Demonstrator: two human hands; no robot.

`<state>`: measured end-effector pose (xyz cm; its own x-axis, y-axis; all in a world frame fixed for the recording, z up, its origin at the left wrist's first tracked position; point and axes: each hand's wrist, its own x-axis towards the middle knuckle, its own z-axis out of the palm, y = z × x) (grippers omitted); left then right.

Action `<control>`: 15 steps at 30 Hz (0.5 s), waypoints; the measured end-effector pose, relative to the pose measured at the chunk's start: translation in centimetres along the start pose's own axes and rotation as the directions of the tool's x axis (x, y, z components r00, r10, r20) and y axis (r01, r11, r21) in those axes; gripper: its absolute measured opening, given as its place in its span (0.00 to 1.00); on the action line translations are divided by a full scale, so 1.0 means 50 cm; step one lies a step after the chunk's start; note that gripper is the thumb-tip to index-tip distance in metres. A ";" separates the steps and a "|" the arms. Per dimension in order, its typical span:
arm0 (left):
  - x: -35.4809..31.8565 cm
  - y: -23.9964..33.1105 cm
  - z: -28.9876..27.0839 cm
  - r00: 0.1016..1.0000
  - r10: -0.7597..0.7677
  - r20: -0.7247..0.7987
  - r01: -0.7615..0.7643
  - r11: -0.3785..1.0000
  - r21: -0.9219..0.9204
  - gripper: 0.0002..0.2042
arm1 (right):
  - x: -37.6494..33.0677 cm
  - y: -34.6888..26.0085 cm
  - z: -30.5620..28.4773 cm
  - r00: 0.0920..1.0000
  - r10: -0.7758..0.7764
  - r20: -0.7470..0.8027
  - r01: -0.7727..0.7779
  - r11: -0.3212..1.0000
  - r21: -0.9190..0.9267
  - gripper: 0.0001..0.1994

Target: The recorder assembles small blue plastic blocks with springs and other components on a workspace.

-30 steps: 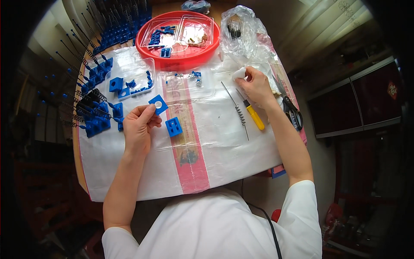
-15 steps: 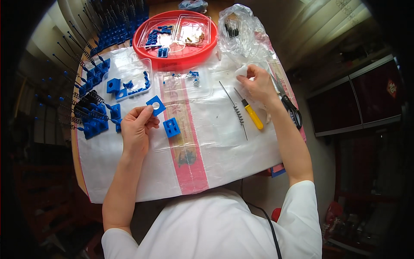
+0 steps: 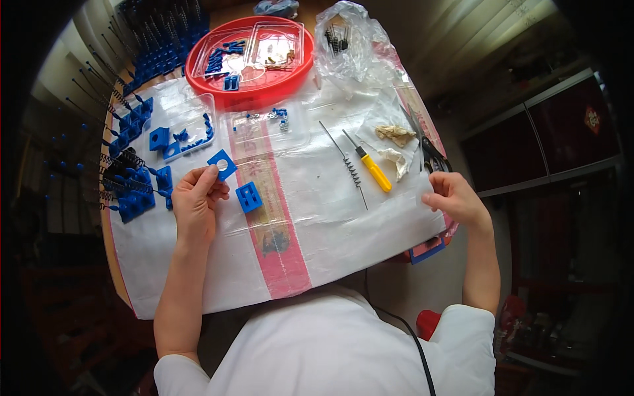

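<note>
My left hand (image 3: 196,198) is closed, its thumb and fingers pinching a square blue plastic plate (image 3: 222,165) with a round hole, held above the table. Just right of it lies a blue plastic block (image 3: 249,197) with rectangular slots. At the table's right edge my right hand (image 3: 458,199) is curled, thumb near the forefinger; what it holds, if anything, does not show. Close by are black-handled scissors (image 3: 430,153) and crumpled white tissue (image 3: 394,162), with a brownish crumpled piece (image 3: 395,135) behind. A yellow-handled screwdriver (image 3: 374,170) lies beside a black coiled spring rod (image 3: 349,169).
A clear tray of blue parts (image 3: 190,153) sits at the left, beside blue bases with springs (image 3: 135,191). Another clear tray (image 3: 294,137) holds small fittings. Behind stand a red basin (image 3: 254,99) with clear boxes and a plastic bag (image 3: 356,56) of black springs.
My right hand has moved from the white tissue by the bag toward the table's right front edge, uncovering the crumpled pieces. The left hand still holds the blue plate. The view has shifted slightly.
</note>
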<state>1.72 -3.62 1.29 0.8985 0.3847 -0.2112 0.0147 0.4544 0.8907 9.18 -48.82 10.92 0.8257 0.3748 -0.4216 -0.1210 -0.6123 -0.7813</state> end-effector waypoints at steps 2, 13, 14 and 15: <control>0.000 -0.003 0.000 1.000 0.004 0.007 -0.004 1.000 -0.003 0.07 | -0.008 0.008 -0.005 0.999 0.045 -0.004 -0.045 0.999 0.010 0.08; -0.001 -0.004 0.002 1.000 0.022 0.013 -0.022 1.000 0.005 0.06 | -0.064 0.031 0.011 0.971 0.221 0.092 -0.212 0.972 -0.106 0.08; -0.001 -0.003 0.002 1.000 0.020 0.012 -0.020 1.000 0.004 0.06 | -0.076 0.037 0.009 0.963 0.244 0.112 -0.234 0.967 -0.098 0.08; -0.001 -0.002 0.004 1.000 0.019 0.010 -0.019 1.000 0.003 0.06 | -0.090 0.041 0.006 0.971 0.209 0.113 -0.206 0.978 -0.033 0.08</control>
<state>1.74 -3.86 1.27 0.9032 0.3849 -0.1900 -0.0009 0.4444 0.8958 5.04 -51.56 11.08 0.7145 0.3149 -0.6248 -0.2707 -0.6990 -0.6619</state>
